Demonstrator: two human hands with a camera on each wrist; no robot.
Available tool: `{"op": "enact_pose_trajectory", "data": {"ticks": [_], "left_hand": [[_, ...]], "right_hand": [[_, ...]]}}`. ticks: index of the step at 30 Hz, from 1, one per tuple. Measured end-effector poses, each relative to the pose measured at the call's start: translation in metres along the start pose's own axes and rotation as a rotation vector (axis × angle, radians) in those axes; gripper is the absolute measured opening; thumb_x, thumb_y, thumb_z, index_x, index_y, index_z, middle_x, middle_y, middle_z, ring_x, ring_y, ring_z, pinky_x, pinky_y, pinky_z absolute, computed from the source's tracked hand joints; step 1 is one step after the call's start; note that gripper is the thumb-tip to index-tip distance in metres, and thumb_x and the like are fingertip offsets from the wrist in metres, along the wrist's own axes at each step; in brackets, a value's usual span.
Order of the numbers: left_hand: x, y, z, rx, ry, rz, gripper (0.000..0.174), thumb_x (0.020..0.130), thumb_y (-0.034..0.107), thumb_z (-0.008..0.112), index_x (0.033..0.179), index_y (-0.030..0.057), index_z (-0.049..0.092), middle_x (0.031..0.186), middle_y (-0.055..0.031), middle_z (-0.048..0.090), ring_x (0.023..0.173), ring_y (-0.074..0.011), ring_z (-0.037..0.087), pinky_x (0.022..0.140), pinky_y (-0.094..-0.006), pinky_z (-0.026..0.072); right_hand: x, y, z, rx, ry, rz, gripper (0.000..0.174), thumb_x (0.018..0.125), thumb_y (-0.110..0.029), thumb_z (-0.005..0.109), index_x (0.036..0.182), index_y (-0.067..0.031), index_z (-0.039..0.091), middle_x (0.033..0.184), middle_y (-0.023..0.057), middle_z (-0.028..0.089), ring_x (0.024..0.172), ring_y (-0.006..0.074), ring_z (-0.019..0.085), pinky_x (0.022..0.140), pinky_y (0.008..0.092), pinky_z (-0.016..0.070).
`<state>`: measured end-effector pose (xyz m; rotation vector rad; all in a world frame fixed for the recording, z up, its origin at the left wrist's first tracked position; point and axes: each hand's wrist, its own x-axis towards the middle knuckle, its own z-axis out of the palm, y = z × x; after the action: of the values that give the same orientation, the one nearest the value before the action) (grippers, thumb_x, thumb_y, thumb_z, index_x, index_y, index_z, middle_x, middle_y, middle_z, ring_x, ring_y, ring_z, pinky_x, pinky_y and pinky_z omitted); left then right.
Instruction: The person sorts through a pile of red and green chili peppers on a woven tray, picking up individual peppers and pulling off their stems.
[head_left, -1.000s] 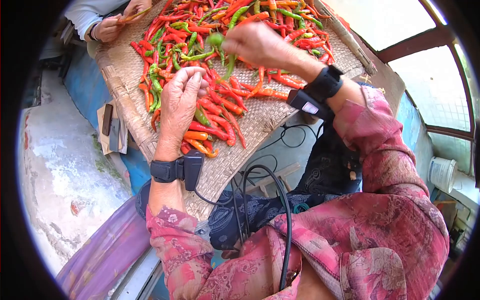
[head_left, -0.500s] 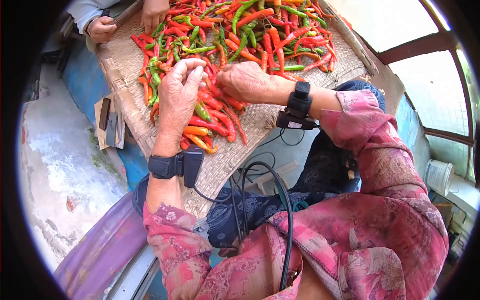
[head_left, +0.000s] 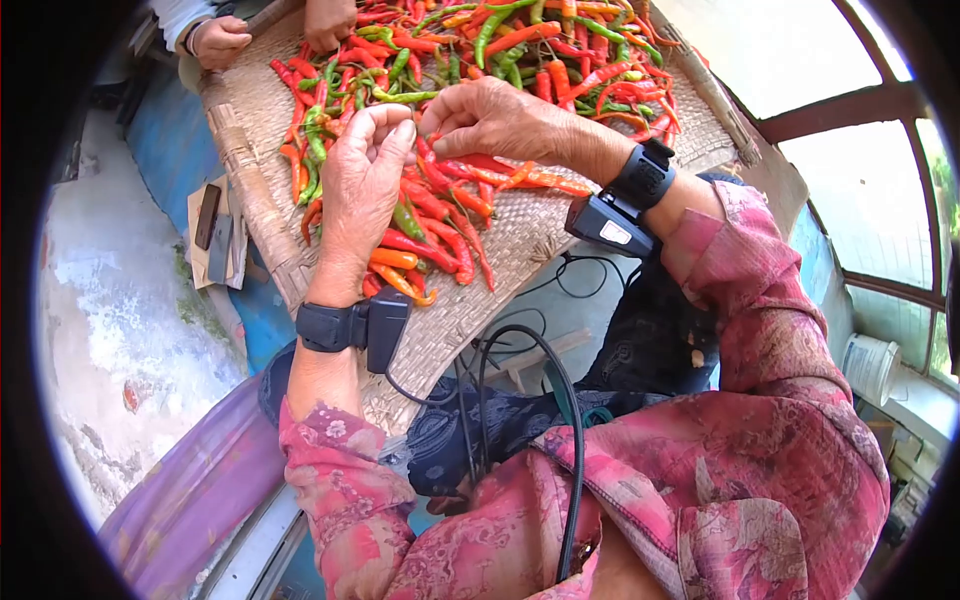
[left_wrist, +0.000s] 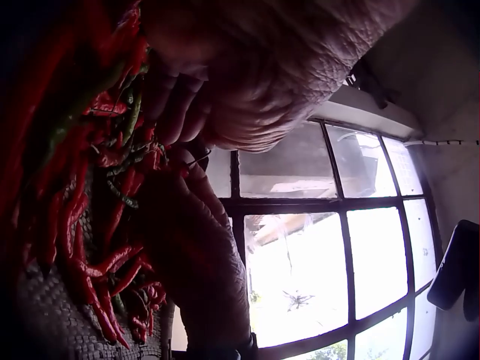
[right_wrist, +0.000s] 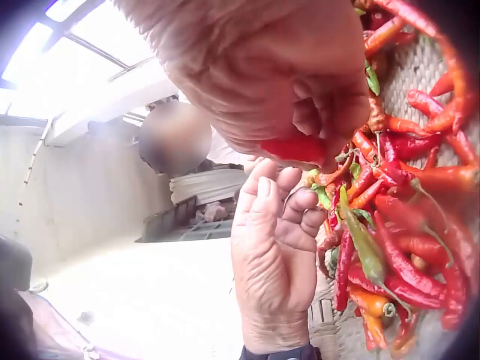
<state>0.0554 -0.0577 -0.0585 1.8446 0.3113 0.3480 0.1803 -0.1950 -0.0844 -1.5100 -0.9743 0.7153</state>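
My right hand (head_left: 500, 122) is bent over the near part of the pepper heap. Its curled fingers hold a red chili pepper (right_wrist: 294, 148), which the hand mostly hides in the head view. Fingertip to fingertip with it, my left hand (head_left: 358, 195) has its thumb and fingers curled inward. In the left wrist view a thin stem (left_wrist: 200, 159) shows between the two hands; I cannot tell whether the left fingers pinch it. Below the hands lies a small group of red and orange chili peppers (head_left: 455, 245), with a green chili pepper (right_wrist: 364, 244) among them.
A large heap of red, green and orange chili peppers (head_left: 590, 75) covers the far part of the woven mat (head_left: 515, 250). At the far left another person's hands (head_left: 222, 42) are over the mat's edge. A black cable (head_left: 560, 380) runs across my lap.
My right hand was out over the heap with a green chili pepper, then came back beside the left hand and now holds a red one there. The left hand has barely moved.
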Motion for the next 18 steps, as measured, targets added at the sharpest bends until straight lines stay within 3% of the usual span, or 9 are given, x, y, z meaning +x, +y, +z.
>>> {"op": "enact_pose_trajectory", "data": {"ticks": [2, 4, 6, 8, 12, 13, 14, 16, 18], "left_hand": [[-0.001, -0.002, 0.003, -0.012, -0.023, 0.021, 0.017, 0.090, 0.014, 0.059, 0.100, 0.0002, 0.060, 0.084, -0.0013, 0.063, 0.070, -0.0063, 0.057, 0.067, -0.0213, 0.0485], [-0.003, 0.000, 0.003, 0.162, -0.094, 0.007, 0.016, 0.090, 0.014, 0.060, 0.098, 0.0001, 0.060, 0.080, -0.0004, 0.062, 0.069, -0.0057, 0.056, 0.065, -0.0203, 0.0474], [-0.003, -0.001, 0.005, 0.088, -0.099, 0.015, 0.014, 0.090, 0.014, 0.060, 0.095, 0.0009, 0.060, 0.077, 0.0011, 0.060, 0.067, -0.0044, 0.054, 0.062, -0.0195, 0.0465], [-0.003, -0.002, 0.006, -0.019, -0.024, -0.024, 0.013, 0.090, 0.014, 0.059, 0.093, 0.0018, 0.060, 0.076, 0.0014, 0.060, 0.066, -0.0035, 0.053, 0.060, -0.0195, 0.0464], [0.000, -0.005, 0.002, -0.030, 0.064, -0.004, 0.015, 0.092, 0.016, 0.057, 0.093, 0.0018, 0.060, 0.078, 0.0006, 0.060, 0.068, -0.0040, 0.054, 0.061, -0.0200, 0.0477], [0.001, -0.006, 0.002, -0.030, 0.080, 0.022, 0.015, 0.092, 0.017, 0.056, 0.094, 0.0021, 0.061, 0.078, 0.0005, 0.061, 0.069, -0.0043, 0.055, 0.062, -0.0205, 0.0484], [0.000, -0.005, 0.001, -0.031, 0.082, 0.023, 0.015, 0.092, 0.017, 0.056, 0.094, 0.0021, 0.061, 0.078, 0.0005, 0.061, 0.069, -0.0043, 0.055, 0.062, -0.0205, 0.0484], [-0.001, 0.000, 0.000, 0.033, 0.076, 0.010, 0.015, 0.092, 0.017, 0.056, 0.095, 0.0025, 0.061, 0.079, 0.0002, 0.061, 0.069, -0.0045, 0.056, 0.063, -0.0210, 0.0492], [0.000, -0.002, 0.001, 0.020, 0.069, 0.006, 0.014, 0.092, 0.016, 0.057, 0.094, 0.0026, 0.061, 0.080, 0.0001, 0.062, 0.069, -0.0045, 0.056, 0.063, -0.0209, 0.0492]], "right_hand": [[-0.004, -0.005, -0.002, -0.077, -0.123, 0.013, 0.018, 0.078, -0.017, 0.070, 0.087, -0.0019, 0.067, 0.068, 0.0029, 0.062, 0.065, 0.0100, 0.057, 0.060, 0.0268, 0.0472], [-0.008, -0.011, -0.003, -0.088, -0.100, -0.004, 0.019, 0.080, -0.019, 0.069, 0.084, -0.0012, 0.066, 0.067, 0.0035, 0.063, 0.063, 0.0102, 0.057, 0.059, 0.0276, 0.0473], [-0.011, -0.022, -0.014, -0.282, -0.182, -0.007, 0.021, 0.087, -0.020, 0.063, 0.087, 0.0005, 0.063, 0.071, 0.0008, 0.059, 0.069, 0.0068, 0.053, 0.062, 0.0255, 0.0454], [-0.006, -0.017, -0.027, -0.433, -0.087, -0.223, 0.017, 0.085, -0.019, 0.061, 0.086, -0.0012, 0.062, 0.066, 0.0035, 0.058, 0.063, 0.0110, 0.054, 0.058, 0.0292, 0.0460], [-0.002, -0.031, -0.064, -0.977, 0.540, -0.119, 0.015, 0.083, -0.019, 0.060, 0.091, -0.0069, 0.064, 0.080, 0.0100, 0.064, 0.075, 0.0230, 0.063, 0.060, 0.0362, 0.0504], [-0.002, -0.037, -0.071, -1.343, 0.842, -0.646, 0.027, 0.088, -0.013, 0.055, 0.112, -0.0006, 0.050, 0.083, 0.0116, 0.057, 0.069, 0.0254, 0.056, 0.062, 0.0342, 0.0462], [-0.001, -0.034, -0.069, -1.344, 0.841, -0.649, 0.027, 0.088, -0.013, 0.055, 0.112, -0.0006, 0.050, 0.083, 0.0116, 0.057, 0.069, 0.0254, 0.056, 0.062, 0.0342, 0.0462], [0.004, -0.019, -0.056, -1.249, 0.572, -0.373, 0.015, 0.078, -0.012, 0.058, 0.091, -0.0056, 0.060, 0.071, 0.0114, 0.063, 0.067, 0.0245, 0.064, 0.059, 0.0358, 0.0533], [0.005, 0.011, -0.027, -1.196, 0.199, -0.401, 0.018, 0.076, -0.008, 0.058, 0.094, -0.0078, 0.058, 0.086, 0.0105, 0.059, 0.081, 0.0264, 0.063, 0.060, 0.0367, 0.0546]]}}
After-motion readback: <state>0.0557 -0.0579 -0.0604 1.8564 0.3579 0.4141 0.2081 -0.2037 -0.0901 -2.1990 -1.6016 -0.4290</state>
